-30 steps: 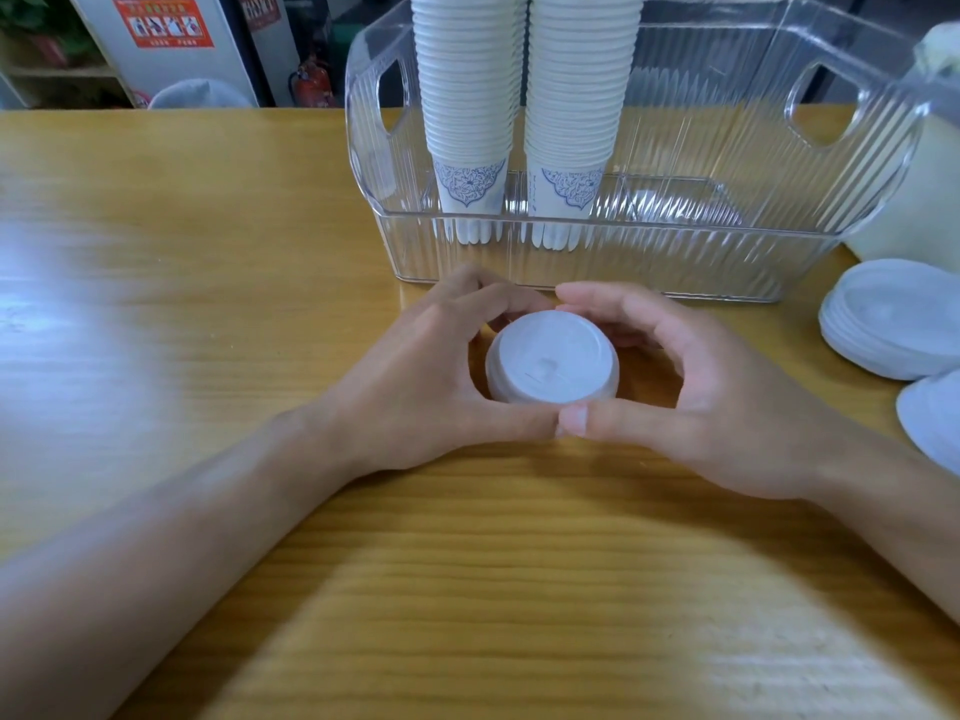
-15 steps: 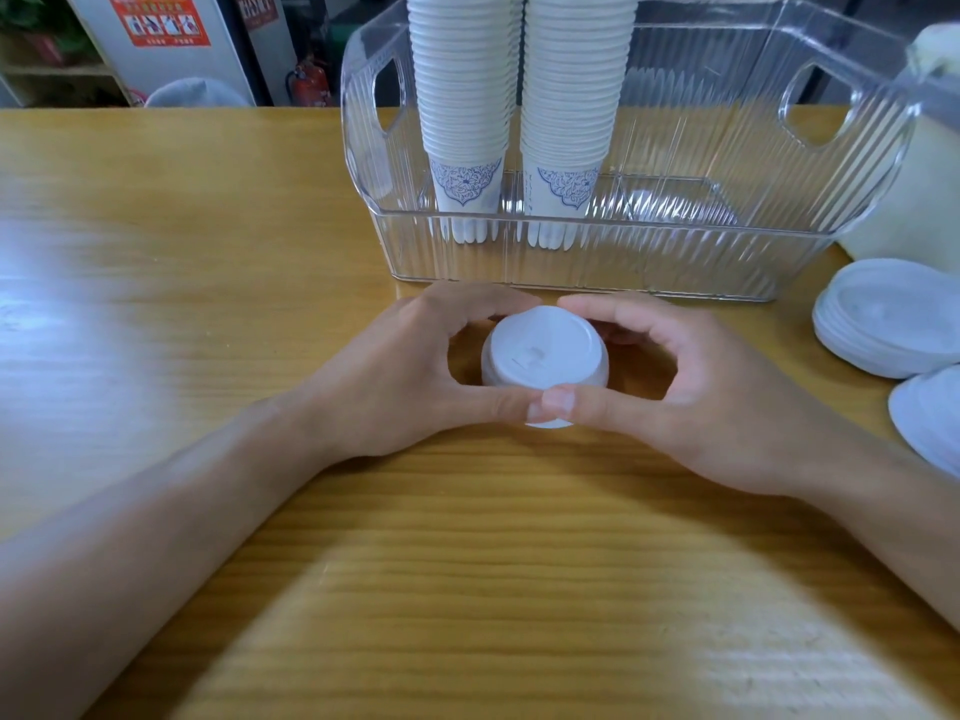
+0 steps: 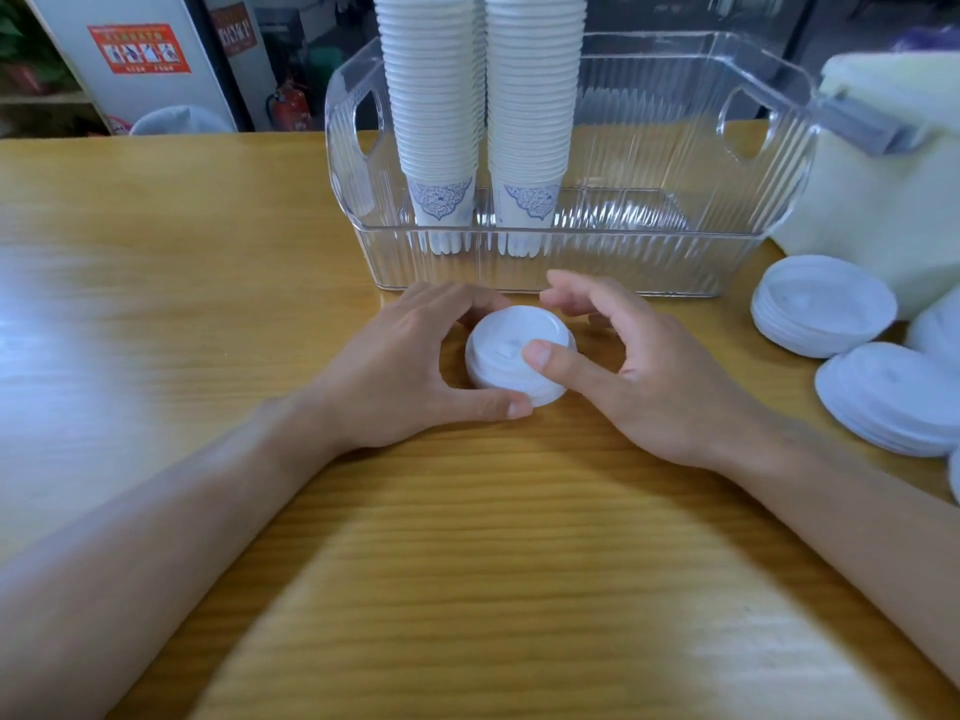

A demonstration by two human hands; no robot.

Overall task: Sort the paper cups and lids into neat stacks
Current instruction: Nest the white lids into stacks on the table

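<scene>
1. The small lid stack (image 3: 511, 350) is set on the table (image 3: 208, 252), near the clear bin (image 3: 675, 262).
2. It is cupped by the left hand (image 3: 395, 366); the right hand (image 3: 665, 376) is held loose, with only its thumb laid on top.
3. Rims should be squared gently from both sides.

There are two tall stacks of paper cups, the left cup stack (image 3: 434, 122) and the right cup stack (image 3: 532, 122), each nested too tightly to count cup by cup. There is one clear plastic bin (image 3: 675, 262). Three stacks of white lids are in full view: the small lid stack (image 3: 498, 356), the far lid stack (image 3: 823, 304) and the near lid stack (image 3: 893, 397). Two more white pieces, an upper edge piece (image 3: 943, 330) and a lower edge piece (image 3: 955, 475), are cut off at the right. There are two hands, the left hand (image 3: 395, 371) and the right hand (image 3: 660, 376), one pale container (image 3: 883, 200) and one worktop (image 3: 467, 563).
</scene>
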